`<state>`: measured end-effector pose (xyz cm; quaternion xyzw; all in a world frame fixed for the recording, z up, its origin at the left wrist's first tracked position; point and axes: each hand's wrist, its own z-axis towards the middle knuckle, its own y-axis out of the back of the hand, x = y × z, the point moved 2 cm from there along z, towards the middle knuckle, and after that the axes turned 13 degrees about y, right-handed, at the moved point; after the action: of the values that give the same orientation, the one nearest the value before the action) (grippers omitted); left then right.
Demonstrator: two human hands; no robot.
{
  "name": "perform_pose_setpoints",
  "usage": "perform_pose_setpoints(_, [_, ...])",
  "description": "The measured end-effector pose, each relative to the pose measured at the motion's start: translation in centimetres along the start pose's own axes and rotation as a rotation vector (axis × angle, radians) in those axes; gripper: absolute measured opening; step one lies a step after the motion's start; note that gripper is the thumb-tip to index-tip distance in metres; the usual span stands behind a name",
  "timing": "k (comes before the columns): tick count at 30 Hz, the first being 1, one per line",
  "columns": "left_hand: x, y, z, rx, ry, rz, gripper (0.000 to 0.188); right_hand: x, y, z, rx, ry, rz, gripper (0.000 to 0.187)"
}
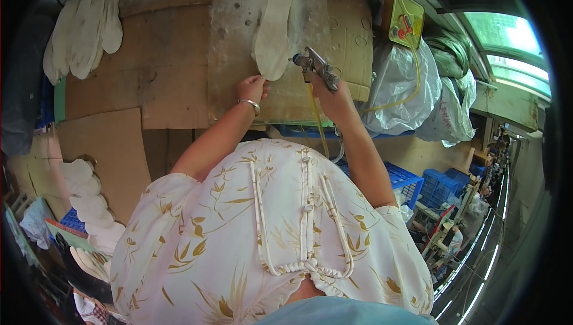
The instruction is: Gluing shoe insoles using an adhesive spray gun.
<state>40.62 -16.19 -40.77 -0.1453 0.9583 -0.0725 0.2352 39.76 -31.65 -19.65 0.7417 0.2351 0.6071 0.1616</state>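
Observation:
A pale insole (273, 32) lies flat on a stained sheet (230, 38) over the brown worktable. My left hand (254, 88), with a bracelet at the wrist, pinches the insole's near end between thumb and fingers. In my right hand (336, 95) is a metal spray gun (319, 67), its blue-ringed nozzle turned left toward the insole and a little apart from it. A yellowish hose (316, 113) hangs down from the gun. My right fingers wrap its handle and are partly hidden.
Several pale insoles (83, 32) hang over the table's far left corner. More white pieces (89, 196) overlap on cardboard at the lower left. Right of the table are a yellow tray (406, 17), plastic bags (400, 92) and blue crates (441, 189).

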Motion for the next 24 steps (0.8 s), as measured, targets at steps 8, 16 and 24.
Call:
perform_pose_setpoints(8, [-0.1, -0.1, 0.0, -0.009, 0.018, -0.001, 0.02, 1.6, 0.9, 4.8, -0.134, 0.03, 0.014, 0.034])
perform_pose_setpoints(16, [-0.2, -0.2, -0.3, 0.003, 0.024, -0.007, 0.021, 1.8, 1.5, 6.4, -0.232, 0.097, 0.022, 0.039])
perform_pose_setpoints(24, [-0.1, 0.0, 0.0, -0.007, 0.039, -0.009, 0.021, 1.5, 0.1, 0.5, 0.128, -0.022, 0.002, 0.03])
